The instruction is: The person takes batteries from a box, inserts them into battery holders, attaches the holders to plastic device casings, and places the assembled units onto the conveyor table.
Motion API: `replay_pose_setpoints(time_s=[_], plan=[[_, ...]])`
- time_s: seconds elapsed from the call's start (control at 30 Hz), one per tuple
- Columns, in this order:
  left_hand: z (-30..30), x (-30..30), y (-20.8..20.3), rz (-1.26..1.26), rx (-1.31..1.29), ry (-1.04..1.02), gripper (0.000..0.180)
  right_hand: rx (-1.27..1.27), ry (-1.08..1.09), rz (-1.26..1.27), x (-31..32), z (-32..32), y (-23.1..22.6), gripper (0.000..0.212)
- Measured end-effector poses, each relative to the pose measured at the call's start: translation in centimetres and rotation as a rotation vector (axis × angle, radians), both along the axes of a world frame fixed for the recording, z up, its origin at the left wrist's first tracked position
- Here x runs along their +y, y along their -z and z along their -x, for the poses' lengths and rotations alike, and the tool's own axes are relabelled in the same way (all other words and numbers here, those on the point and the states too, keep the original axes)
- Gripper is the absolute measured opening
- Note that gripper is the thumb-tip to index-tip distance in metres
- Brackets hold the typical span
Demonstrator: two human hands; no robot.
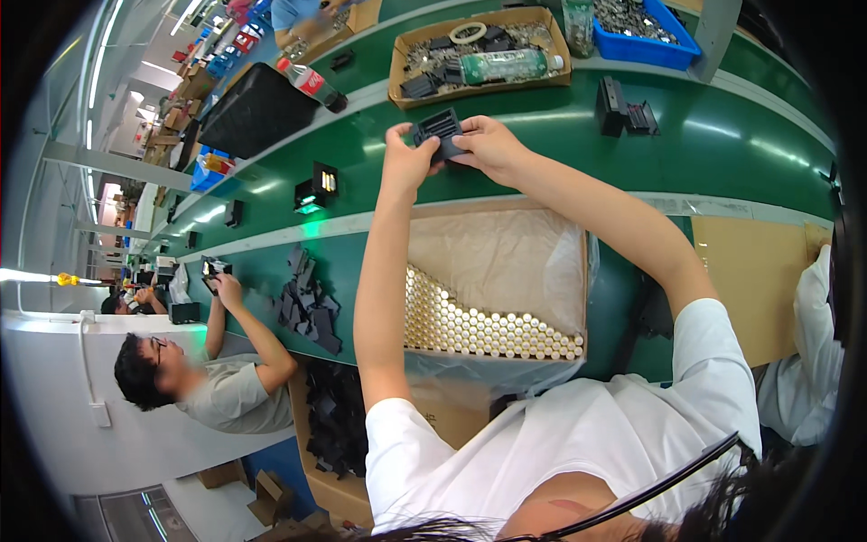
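Both hands are raised over the green bench, gripping one small black plastic case (439, 125) with slots across its face. My left hand (406, 161) has its thumb and fingers closed on the case's left side. From the right, my right hand (492, 147) pinches the lower right corner, thumb on top. Below my forearms sits an open carton (585, 298) lined with plastic and paper. Small metal cylinders (479, 332) stand in tight rows in it, round gold-silver ends up.
Ahead lies a cardboard tray (397, 68) of loose parts with a green bottle; a blue bin (646, 45) is at its right. Black cases (612, 107) stand on the bench. Dark flat pieces (307, 303) are piled at left, near a co-worker (235, 397). Another person's sleeve (804, 334) shows at right.
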State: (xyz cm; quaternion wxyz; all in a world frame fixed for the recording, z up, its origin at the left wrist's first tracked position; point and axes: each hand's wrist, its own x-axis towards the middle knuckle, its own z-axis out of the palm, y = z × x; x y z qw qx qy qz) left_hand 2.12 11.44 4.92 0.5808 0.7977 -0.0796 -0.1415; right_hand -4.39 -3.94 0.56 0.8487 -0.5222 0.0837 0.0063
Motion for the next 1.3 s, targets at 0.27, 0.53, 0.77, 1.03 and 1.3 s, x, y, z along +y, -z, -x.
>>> replay_pose_setpoints(time_s=[0.27,0.53,0.77,1.03,1.3], plan=[[-1.5,2.1,2.5,0.351,0.196,0.021,0.031,-0.016,-0.469,0.920,0.8,13.6,-3.3,0.023],[-2.1,2.7,4.4,0.702,0.296,-0.033,0.024,0.101,-0.838,1.263,3.0,24.3,-3.0,0.025],[-0.9,2.0,4.5,0.876,0.213,-0.153,0.026,0.023,-0.630,1.301,3.6,24.6,-2.4,0.034],[-0.7,3.0,5.0,0.842,0.178,-0.129,0.031,-0.186,-0.432,1.232,3.5,26.0,1.1,0.034],[1.0,3.7,5.4,0.837,0.176,-0.161,0.040,-0.398,-0.419,1.296,2.8,26.0,2.7,0.026]])
